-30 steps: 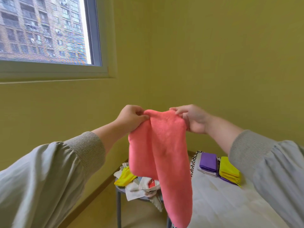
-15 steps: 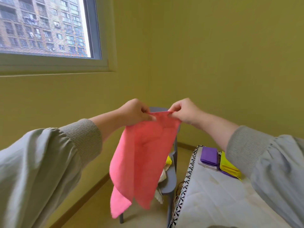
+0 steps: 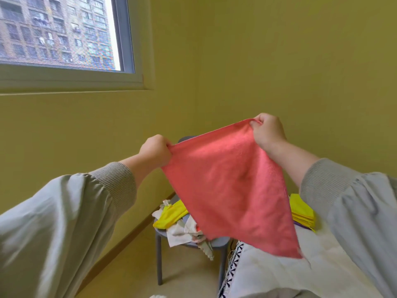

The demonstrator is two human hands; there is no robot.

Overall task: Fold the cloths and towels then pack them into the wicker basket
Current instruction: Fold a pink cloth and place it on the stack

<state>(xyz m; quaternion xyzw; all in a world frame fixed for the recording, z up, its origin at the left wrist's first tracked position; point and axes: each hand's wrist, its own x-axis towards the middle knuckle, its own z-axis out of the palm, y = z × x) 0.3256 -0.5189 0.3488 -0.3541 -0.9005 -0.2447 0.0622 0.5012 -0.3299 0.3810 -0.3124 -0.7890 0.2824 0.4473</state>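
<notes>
Head view: my left hand (image 3: 155,150) and right hand (image 3: 267,132) pinch the unfolded pink cloth (image 3: 232,186); yellow stack (image 3: 300,211) folded, heap (image 3: 182,229) not yet.

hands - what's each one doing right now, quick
Left hand: closed, pinching one top corner of the pink cloth.
Right hand: closed, pinching the other top corner, held higher than the left.

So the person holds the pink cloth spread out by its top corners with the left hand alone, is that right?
Not quite: in the head view the left hand and the right hand each grip a top corner of the pink cloth.
</notes>
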